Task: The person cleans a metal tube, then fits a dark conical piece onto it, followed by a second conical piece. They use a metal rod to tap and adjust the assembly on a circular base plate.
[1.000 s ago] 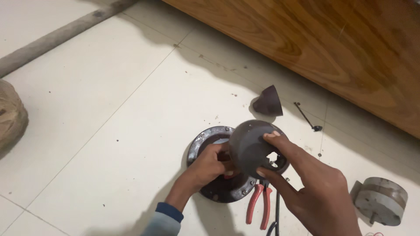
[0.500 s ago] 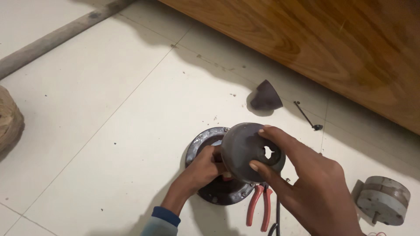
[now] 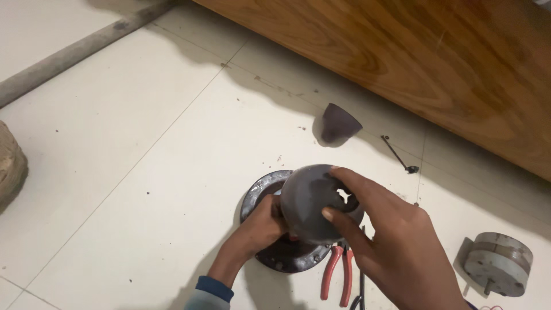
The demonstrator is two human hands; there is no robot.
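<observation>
My right hand [image 3: 396, 247] grips a dark grey dome-shaped metal cover [image 3: 310, 206] with a hole in its top, holding it above a round dark metal housing [image 3: 261, 186] that lies on the tiled floor. My left hand [image 3: 255, 229] reaches under the cover, its fingers hidden inside the housing; what they touch cannot be seen.
A second, smaller dark cone-shaped cover [image 3: 337, 123] lies farther off. A thin metal rod [image 3: 399, 155] lies near a wooden panel [image 3: 413, 57]. Red-handled pliers [image 3: 338, 272] lie beside the housing. A grey round motor part [image 3: 498, 263] sits at the right. A pipe [image 3: 74, 51] runs along the upper left.
The dome cover has shifted slightly left and down over the housing in my right hand. My left hand stays beneath it.
</observation>
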